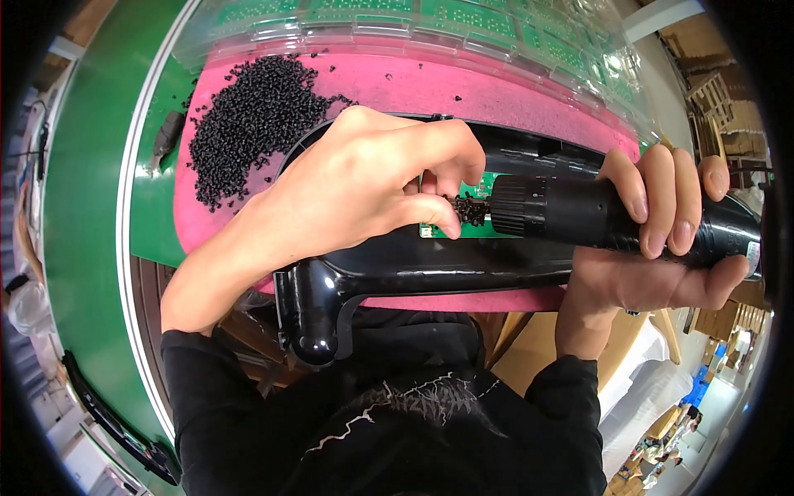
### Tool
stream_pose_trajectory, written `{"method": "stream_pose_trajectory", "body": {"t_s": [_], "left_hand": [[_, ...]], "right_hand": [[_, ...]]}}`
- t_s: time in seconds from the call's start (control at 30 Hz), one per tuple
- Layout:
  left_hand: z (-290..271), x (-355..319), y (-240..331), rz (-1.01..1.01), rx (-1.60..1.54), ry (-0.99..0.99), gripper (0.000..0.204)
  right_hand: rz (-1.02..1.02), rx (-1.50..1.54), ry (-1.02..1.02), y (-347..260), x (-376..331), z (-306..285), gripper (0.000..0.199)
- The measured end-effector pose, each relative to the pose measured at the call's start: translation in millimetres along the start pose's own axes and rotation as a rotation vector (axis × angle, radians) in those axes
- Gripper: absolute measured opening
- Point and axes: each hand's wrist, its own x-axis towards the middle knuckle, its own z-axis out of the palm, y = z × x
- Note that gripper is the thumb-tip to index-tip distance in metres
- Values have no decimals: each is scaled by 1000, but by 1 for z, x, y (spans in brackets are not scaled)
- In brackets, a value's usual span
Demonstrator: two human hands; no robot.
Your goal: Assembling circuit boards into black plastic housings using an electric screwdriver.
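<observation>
Here, the left hand pinches a small black screw at the tip of the black electric screwdriver gripped by the right hand, over a green circuit board inside a glossy black plastic housing, seemingly undriven, a heap of black screws waiting on the pink mat.
</observation>
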Motion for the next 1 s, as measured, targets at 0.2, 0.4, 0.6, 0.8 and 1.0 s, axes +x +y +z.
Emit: {"method": "stream_pose_trajectory", "body": {"t_s": [0.2,0.4,0.6,0.8,1.0], "left_hand": [[-1,-2,-1,7,38,58,28],[1,-2,-10,191,337,151,23],[-7,0,0,92,463,277,10],[-2,2,-5,-35,306,277,7],[-4,-1,-4,-105,312,220,13]], "right_hand": [[-9,-15,-27,8,0,0,45],[-113,-214,75,13,1,-1,44],[23,-314,-172,6,0,-15,45],[48,-383,-162,19,-1,-13,44],[61,-542,-142,29,-1,-8,52]]}}
